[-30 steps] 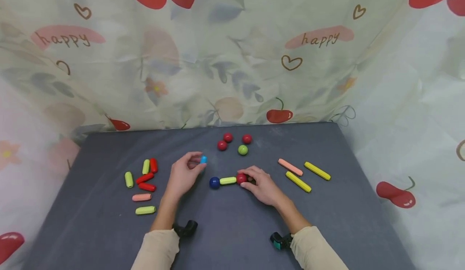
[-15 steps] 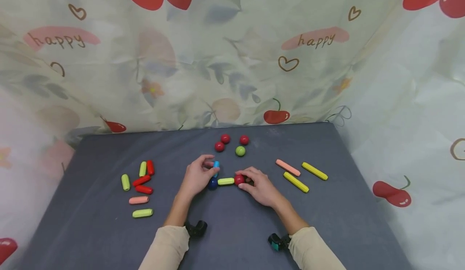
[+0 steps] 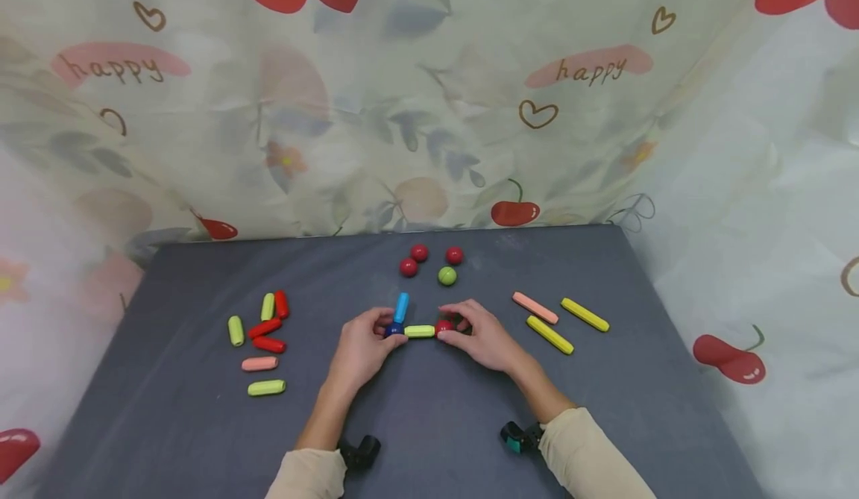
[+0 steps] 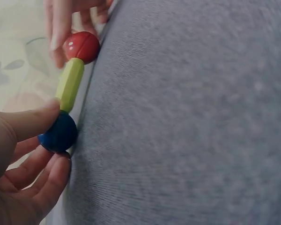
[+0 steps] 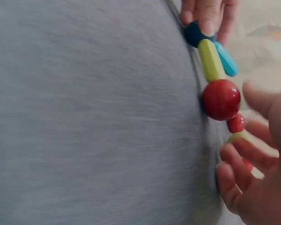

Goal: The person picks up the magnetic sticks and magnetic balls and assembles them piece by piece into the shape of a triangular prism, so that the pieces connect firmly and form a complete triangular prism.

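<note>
My left hand [image 3: 362, 344] pinches a dark blue ball [image 4: 58, 133] between thumb and fingers. From that ball a light blue rod [image 3: 401, 307] points toward the back of the table, touching it. A yellow-green rod [image 3: 420, 331] runs right from the blue ball to a red ball [image 5: 221, 100], all in one row on the cloth. Around the red ball my right hand [image 3: 488, 341] is loosely bent. The right wrist view shows a gap between its thumb and the ball, with the fingers spread apart.
Farther back lie several loose balls, red ones [image 3: 408, 267] and a green one [image 3: 447, 276]. Short rods, including a red one [image 3: 265, 327] and a pink one [image 3: 259, 364], lie at left. Longer yellow rods [image 3: 550, 335] and a pink rod [image 3: 535, 307] lie at right.
My left hand has carried the light blue rod right to the blue ball, let go of the rod and taken the ball. The right hand has stayed by the red ball, its fingers looser.
</note>
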Motion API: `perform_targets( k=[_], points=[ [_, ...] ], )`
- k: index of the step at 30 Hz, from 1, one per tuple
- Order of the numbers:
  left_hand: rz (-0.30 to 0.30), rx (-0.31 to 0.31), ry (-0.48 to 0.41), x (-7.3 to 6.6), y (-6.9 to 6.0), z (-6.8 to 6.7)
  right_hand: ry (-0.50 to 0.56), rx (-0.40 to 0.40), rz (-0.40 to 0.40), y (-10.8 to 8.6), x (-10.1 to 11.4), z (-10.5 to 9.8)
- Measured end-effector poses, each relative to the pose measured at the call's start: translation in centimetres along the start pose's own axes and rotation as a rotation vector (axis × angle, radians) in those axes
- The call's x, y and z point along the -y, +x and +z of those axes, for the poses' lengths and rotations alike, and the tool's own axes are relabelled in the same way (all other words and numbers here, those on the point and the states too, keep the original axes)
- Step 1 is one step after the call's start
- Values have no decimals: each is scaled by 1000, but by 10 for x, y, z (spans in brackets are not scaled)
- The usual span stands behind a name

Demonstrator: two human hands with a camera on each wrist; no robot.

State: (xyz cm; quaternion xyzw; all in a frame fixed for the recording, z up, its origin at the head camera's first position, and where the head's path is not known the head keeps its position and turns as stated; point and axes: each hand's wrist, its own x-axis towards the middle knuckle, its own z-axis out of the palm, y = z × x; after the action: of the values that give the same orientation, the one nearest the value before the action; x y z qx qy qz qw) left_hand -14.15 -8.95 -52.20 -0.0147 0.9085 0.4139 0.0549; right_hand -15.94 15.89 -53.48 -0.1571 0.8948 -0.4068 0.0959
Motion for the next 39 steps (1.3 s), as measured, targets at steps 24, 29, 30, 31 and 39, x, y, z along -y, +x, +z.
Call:
perform_targets(
  k=[24, 29, 30, 31, 39],
  points=[
    [15, -30, 85, -8, -4, 7, -40, -38, 25, 58, 27, 1],
    [50, -24, 92, -7, -6, 8, -55, 6, 61, 55, 27, -3],
    [64, -22, 89, -7, -6, 8, -62, 14, 70, 54, 25, -4],
    [84, -24, 76, -6, -6, 8, -68, 25, 75, 52, 23, -6],
    [40, -28, -33, -4, -13, 1, -120, 44, 101, 27, 13, -15]
  ],
)
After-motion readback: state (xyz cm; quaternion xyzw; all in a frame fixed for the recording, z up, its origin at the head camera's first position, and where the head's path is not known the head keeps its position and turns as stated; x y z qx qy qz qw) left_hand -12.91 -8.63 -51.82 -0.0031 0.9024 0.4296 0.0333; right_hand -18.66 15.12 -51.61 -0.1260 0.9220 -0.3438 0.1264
